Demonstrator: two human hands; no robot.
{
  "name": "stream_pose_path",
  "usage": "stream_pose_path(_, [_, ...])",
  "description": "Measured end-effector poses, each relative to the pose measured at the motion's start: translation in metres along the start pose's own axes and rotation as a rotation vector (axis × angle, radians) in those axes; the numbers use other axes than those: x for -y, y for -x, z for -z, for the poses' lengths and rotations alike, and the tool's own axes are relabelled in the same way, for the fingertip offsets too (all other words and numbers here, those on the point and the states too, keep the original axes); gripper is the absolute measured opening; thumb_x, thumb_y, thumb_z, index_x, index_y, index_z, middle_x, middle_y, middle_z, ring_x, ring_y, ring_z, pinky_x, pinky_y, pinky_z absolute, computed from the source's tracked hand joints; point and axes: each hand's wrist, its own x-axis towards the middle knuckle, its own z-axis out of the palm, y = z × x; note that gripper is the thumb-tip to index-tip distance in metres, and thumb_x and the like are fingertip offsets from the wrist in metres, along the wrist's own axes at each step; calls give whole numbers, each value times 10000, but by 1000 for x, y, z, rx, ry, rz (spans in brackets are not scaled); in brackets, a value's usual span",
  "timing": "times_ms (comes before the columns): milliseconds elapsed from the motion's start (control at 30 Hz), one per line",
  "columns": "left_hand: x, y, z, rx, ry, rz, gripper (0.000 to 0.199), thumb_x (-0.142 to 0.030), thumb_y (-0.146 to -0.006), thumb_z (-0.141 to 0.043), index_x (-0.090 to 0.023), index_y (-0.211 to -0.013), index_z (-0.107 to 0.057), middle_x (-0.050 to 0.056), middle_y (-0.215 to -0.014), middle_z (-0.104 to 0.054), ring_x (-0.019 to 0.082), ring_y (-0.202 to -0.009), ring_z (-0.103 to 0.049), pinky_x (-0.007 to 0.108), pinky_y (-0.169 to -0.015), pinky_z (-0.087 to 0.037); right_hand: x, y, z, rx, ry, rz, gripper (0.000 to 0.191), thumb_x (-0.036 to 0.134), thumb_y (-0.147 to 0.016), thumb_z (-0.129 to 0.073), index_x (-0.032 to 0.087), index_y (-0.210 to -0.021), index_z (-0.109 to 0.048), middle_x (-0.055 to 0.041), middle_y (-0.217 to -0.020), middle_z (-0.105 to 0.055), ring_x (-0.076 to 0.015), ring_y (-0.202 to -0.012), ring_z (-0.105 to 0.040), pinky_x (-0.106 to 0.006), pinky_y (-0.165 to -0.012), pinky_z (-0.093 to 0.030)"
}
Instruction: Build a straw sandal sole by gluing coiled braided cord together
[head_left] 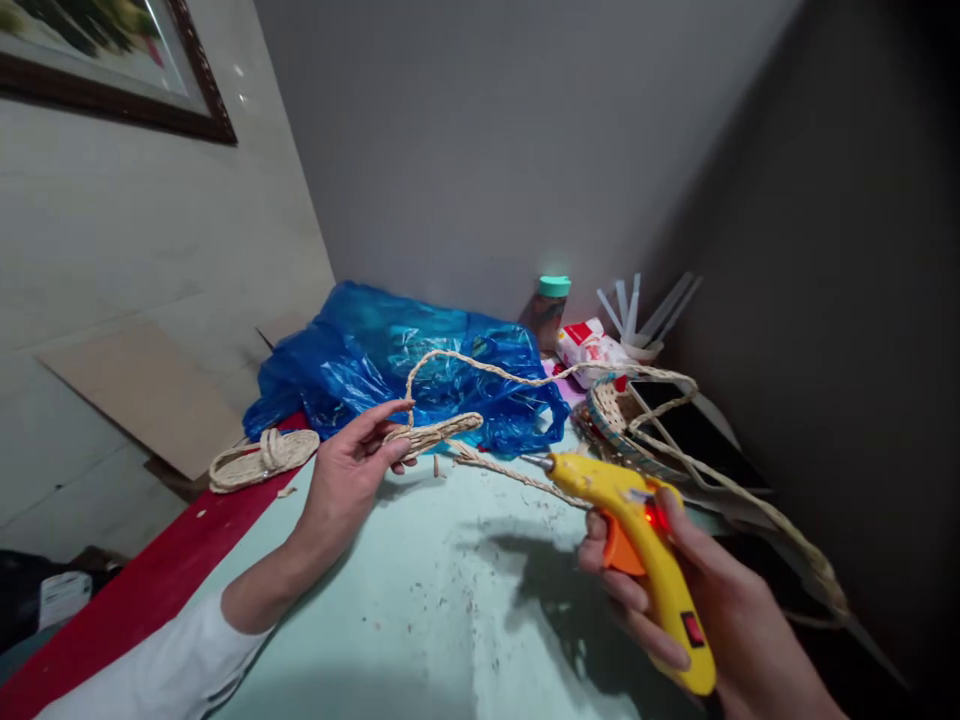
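- We see a grey wall (pixel 510 150) rising behind everything.
- Below it is the pale green tabletop (pixel 405 620), flecked with marks, with a red strip (pixel 150 610) along its left side.
- A crumpled blue plastic bag (pixel 337 350) lies at the back of the table.
- A framed picture (pixel 105 60) hangs at upper left.
- A long braided straw rope (pixel 517 379) loops up from our left hand, past the bag and away to the right.
- A woven basket (pixel 600 408) sits at right, the rope crossing it.
- Our right hand (pixel 720 590) is curled around a yellow glue gun (pixel 611 482), fingers about the handle by the orange trigger, a red light glowing.
- Our left hand (pixel 349 465) is nearly closed, thumb and fingers pinching a flat straw piece (pixel 442 430) above the table; the gun's nozzle points toward it, near but apart.
- At left, a straw slipper (pixel 266 460) with crossing straps rests on the red strip.
- Along the wall we find a jar (pixel 551 308) with a teal lid, a red-and-white packet (pixel 592 345) and upright white sticks (pixel 634 305).
- A small stub (pixel 436 466) stands below the straw piece.
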Motion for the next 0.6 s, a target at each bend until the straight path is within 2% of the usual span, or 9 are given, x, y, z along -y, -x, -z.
stream_pose_path(100, [3, -3, 2, -5, 78, 25, 412, -249, -805, -742, -186, -1207, -680, -14, -799, -679, 138, -663, -675, 244, -630, -545, -9, -5, -6, 35, -84, -139, 555, 624, -934, -538, 100, -889, -715, -77, -776, -659, -41, -446, -519, -118, -434, -416])
stream_pose_path(233, [3, -3, 4, 13, 125, 32, 414, -268, -801, -759, -188, -1199, -678, -11, -816, -688, 136, -666, -681, 240, -626, -556, -20, -11, -6, 58, 127, -377, 714, 641, -997, -385, 61, -711, -687, -73, -599, -604, -63, -407, -549, -104, -374, -368])
stream_pose_path(367, [-1, 3, 2, 61, 112, 54, 292, -247, -799, -760, -179, -1082, -730, 2, -793, -722, 138, -632, -679, 244, -622, -561, -26, -13, 0, 156, 294, -457, 863, 689, -995, -292, 27, -600, -679, -74, -487, -539, -59, -344, -493, -114, -350, -388])
stream_pose_path(500, [-2, 11, -2, 123, 133, 127, 265, -257, -805, -763, -197, -1062, -762, 12, -802, -746, 136, -617, -669, 251, -621, -555, -22, -7, 1, 224, 297, -557, 818, 731, -963, -302, 75, -632, -661, -115, -596, -646, -95, -396, -564, -151, -380, -449])
stream_pose_path(600, [-1, 17, -6, 167, 187, 194, 242, -261, -796, -775, -202, -1031, -785, 34, -877, -769, 132, -613, -660, 259, -616, -559, -9, 3, -4, 234, 464, -596, 723, 731, -952, -342, 138, -716, -682, -93, -626, -669, -117, -457, -593, -176, -429, -470])
